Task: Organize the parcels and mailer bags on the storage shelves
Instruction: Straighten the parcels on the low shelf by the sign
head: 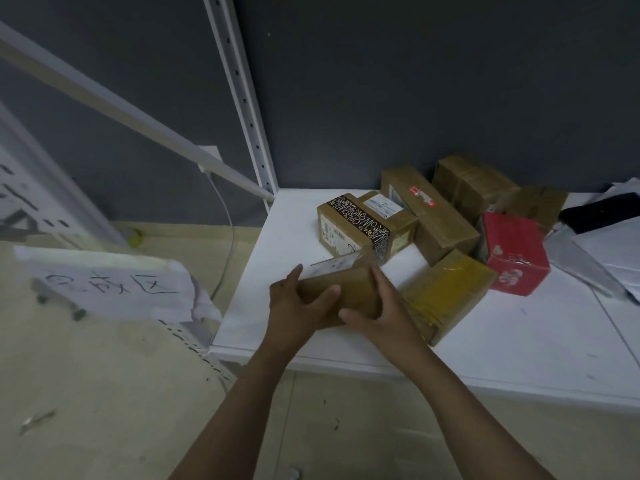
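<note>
A small brown cardboard parcel [349, 282] with a white label on top is held over the front left of the white shelf [284, 244]. My left hand [298, 303] grips its left end, thumb across the near face. My right hand [381, 306] grips its right end. Behind it lies a parcel with patterned black tape [356, 226]. A box wrapped in yellow tape [446, 289] lies to the right, touching my right hand. A red box [512, 251] stands further right, and several brown parcels [436, 213] sit at the back.
White and grey mailer bags [602, 254] and a black item [599, 209] lie at the shelf's right end. A white perforated upright [242, 95] stands at the back left corner. On the left floor lie a handwritten paper sign [114, 282] and a cable [228, 230].
</note>
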The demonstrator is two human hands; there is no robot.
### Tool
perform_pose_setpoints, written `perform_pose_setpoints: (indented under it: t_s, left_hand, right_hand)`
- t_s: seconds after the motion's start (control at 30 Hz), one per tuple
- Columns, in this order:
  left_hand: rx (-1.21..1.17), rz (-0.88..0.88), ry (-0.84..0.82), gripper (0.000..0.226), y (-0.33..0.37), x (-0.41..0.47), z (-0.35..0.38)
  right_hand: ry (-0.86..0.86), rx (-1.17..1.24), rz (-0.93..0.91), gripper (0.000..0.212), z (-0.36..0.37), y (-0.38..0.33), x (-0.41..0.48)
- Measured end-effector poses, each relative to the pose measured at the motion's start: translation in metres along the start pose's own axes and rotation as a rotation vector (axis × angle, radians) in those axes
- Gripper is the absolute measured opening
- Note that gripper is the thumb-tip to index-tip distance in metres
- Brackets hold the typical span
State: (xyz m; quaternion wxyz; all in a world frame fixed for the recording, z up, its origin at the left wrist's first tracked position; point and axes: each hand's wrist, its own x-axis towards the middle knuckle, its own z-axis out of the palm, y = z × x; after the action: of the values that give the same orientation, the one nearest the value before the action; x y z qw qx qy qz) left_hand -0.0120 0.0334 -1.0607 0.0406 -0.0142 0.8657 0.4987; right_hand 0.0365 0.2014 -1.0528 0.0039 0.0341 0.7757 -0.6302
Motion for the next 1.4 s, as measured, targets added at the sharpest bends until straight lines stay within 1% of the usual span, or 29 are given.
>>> perform_pose_setpoints:
  t_s: [0.07,0.13,0.17,0.23,0.27,0.33,0.4,0.5,0.53,0.6,0.67,0.73,0.77,0.8,0.87,0.93,0.97,1.03,1.07,1.13,1.2,1.23,1.27,1.33,1.4]
  left_hand:
    - [-0.025,0.069,0.027,0.086,0.012,-0.01,0.0]
    - [-0.007,0.155,0.019,0.069,0.017,-0.019,-0.002]
    - [0.011,0.199,0.005,0.064,0.016,-0.021,-0.004]
    - [-0.004,0.236,-0.046,0.056,0.017,-0.024,-0.009]
    - [-0.04,0.238,-0.087,0.056,0.018,-0.026,-0.012]
    - [-0.128,0.243,-0.173,0.063,0.02,-0.029,-0.015]
    - [-0.211,0.239,-0.197,0.075,0.018,-0.029,-0.015]
    - [-0.219,0.185,-0.134,0.107,0.014,-0.026,-0.014]
    - [-0.213,0.169,-0.115,0.115,0.014,-0.026,-0.015]
    - [-0.221,0.136,-0.085,0.119,0.011,-0.025,-0.017]
    - [-0.241,0.119,-0.042,0.117,0.004,-0.023,-0.023]
    - [-0.254,0.126,-0.009,0.112,-0.002,-0.022,-0.029]
    - [-0.258,0.141,-0.01,0.103,-0.004,-0.021,-0.032]
    - [-0.259,0.16,-0.009,0.091,-0.006,-0.021,-0.034]
    - [-0.286,0.195,-0.013,0.071,-0.006,-0.023,-0.039]
    - [-0.335,0.203,-0.039,0.063,-0.011,-0.023,-0.042]
    - [-0.342,0.207,-0.06,0.059,-0.014,-0.022,-0.044]
    - [-0.309,0.218,-0.092,0.052,-0.02,-0.022,-0.044]
    - [-0.272,0.224,-0.082,0.051,-0.021,-0.022,-0.045]
    - [-0.174,0.254,-0.001,0.056,-0.022,-0.021,-0.045]
    - [-0.101,0.322,0.077,0.063,-0.026,-0.018,-0.043]
    - [-0.109,0.32,0.08,0.066,-0.025,-0.019,-0.042]
    - [-0.118,0.299,0.066,0.069,-0.024,-0.02,-0.042]
    - [-0.122,0.272,-0.001,0.074,-0.029,-0.02,-0.039]
    - [-0.094,0.262,-0.081,0.073,-0.041,-0.02,-0.039]
  right_hand:
    - [0.139,0.171,0.072,0.069,-0.002,-0.005,-0.003]
    - [0.239,0.34,0.17,0.049,-0.008,-0.005,-0.004]
    - [0.28,0.405,0.224,0.042,-0.011,-0.005,-0.003]
    - [0.326,0.483,0.323,0.036,-0.017,-0.008,-0.001]
    - [0.312,0.516,0.364,0.035,-0.019,-0.007,0.0]
    - [0.242,0.534,0.417,0.037,-0.021,-0.009,-0.002]
    - [0.2,0.433,0.405,0.039,-0.02,-0.01,-0.004]
    - [0.21,0.13,0.247,0.039,-0.017,-0.008,-0.004]
    - [0.191,0.064,0.184,0.04,-0.016,-0.009,-0.004]
    - [0.118,0.058,0.134,0.043,-0.011,-0.013,-0.005]
    - [0.049,0.134,0.138,0.048,-0.006,-0.013,-0.005]
    - [-0.03,0.208,0.163,0.064,-0.002,-0.012,-0.007]
    - [-0.072,0.246,0.183,0.073,0.0,-0.009,-0.007]
    - [-0.112,0.279,0.202,0.078,0.002,-0.006,-0.007]
    - [-0.171,0.372,0.204,0.075,0.005,0.0,-0.007]
    - [-0.206,0.455,0.214,0.068,0.01,0.003,-0.008]
    - [-0.213,0.444,0.212,0.064,0.013,0.005,-0.008]
    - [-0.2,0.314,0.171,0.059,0.021,0.004,-0.009]
    - [-0.17,0.238,0.146,0.059,0.025,0.005,-0.007]
    - [-0.107,0.076,0.12,0.059,0.028,0.006,-0.005]
    - [-0.101,-0.17,0.072,0.055,0.031,0.012,-0.002]
    - [-0.117,-0.296,0.059,0.054,0.032,0.016,0.0]
    - [-0.129,-0.36,0.045,0.057,0.035,0.021,0.001]
    - [-0.137,-0.314,0.012,0.066,0.04,0.026,0.003]
    - [-0.146,-0.245,-0.064,0.081,0.043,0.024,0.005]
